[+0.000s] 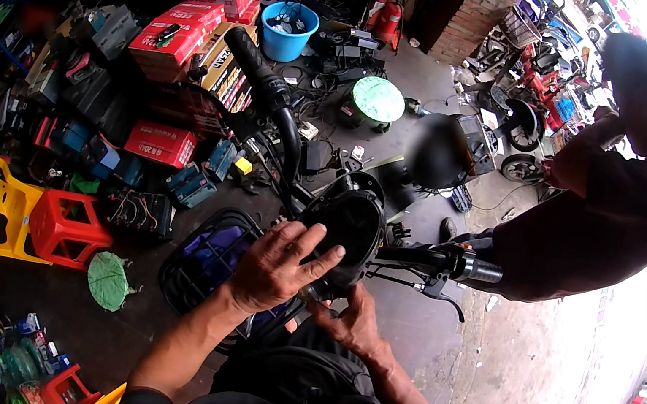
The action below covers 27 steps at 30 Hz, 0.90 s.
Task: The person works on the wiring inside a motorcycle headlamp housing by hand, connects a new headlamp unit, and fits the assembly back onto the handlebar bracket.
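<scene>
Black round handlebar housing (358, 212) (one) sits centre; left hand (275, 269) overlaps its near edge, fingers spread; right hand (354, 324) is nearer, grasp not discernible. Two handlebar grips (253, 58): far left, right.

Your head camera looks steeply down from above your fingers (320, 265), facing forward past the handlebar (291, 142) ahead of them. It sits near: your forearms (184, 341) enter below the fingers, while it takes in, fisheye-wide, floor (426, 330) well beyond them on either side.
</scene>
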Tool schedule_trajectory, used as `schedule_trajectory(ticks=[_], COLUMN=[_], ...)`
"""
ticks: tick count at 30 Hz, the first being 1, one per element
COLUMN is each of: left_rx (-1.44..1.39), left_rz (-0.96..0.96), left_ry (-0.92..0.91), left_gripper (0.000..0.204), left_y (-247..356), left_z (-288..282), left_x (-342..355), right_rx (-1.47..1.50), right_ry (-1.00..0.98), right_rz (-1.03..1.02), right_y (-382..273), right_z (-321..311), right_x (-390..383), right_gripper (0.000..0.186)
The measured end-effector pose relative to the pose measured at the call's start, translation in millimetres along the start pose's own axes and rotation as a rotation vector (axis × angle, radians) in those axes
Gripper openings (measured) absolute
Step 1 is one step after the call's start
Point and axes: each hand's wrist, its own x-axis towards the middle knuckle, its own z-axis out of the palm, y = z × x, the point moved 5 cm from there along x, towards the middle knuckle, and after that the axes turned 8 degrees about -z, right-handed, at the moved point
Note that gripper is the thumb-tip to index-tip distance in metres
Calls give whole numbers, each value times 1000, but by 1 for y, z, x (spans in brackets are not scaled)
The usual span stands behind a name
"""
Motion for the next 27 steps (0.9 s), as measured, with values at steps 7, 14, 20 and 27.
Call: schedule_trajectory(ticks=[7,14,20,27], left_rx=[28,-544,-707,-1095], left_rz=[-118,-486,-699,-987], left_ry=[-316,-135,21,118], left_gripper=[66,62,79,75], left_y=[17,2,-1,-12], left_z=[-13,-1,17,26], left_x=[13,-17,-28,-62], right_rx=[-22,-136,-216,-199], right_ry=[72,88,73,30], right_rz=[61,-44,-104,-7], right_y=[19,38,32,20], right_z=[4,14,15,14], right_x=[-8,-19,-22,-22], right_gripper=[45,49,50,46])
